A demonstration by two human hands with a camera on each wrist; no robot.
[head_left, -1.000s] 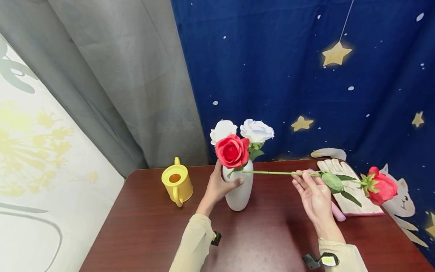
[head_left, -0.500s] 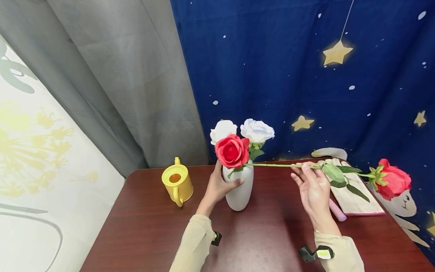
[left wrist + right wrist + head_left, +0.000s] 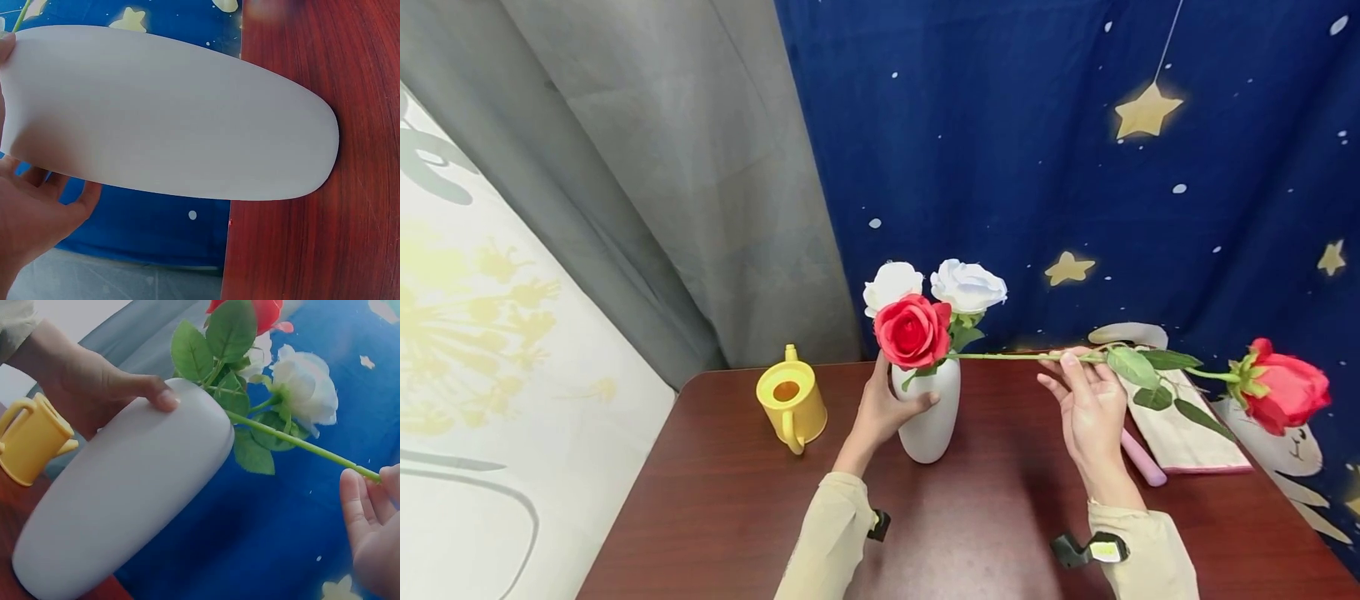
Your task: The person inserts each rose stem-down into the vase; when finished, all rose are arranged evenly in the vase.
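- Head view: the loose rose (image 3: 1277, 396) lies level over the table (image 3: 715, 500), its stem end at the vase (image 3: 928, 412) mouth.
- Right hand (image 3: 1090, 412) pinches the stem (image 3: 1007, 357) in its fingertips.
- Left hand (image 3: 880, 412) curls round the vase's neck.
- Yellow can (image 3: 790, 404) stands left.

Beige long sleeves (image 3: 831, 533), black wrist clips (image 3: 1078, 552)

White vase (image 3: 928, 412) — red rose (image 3: 1281, 386) (green stem)
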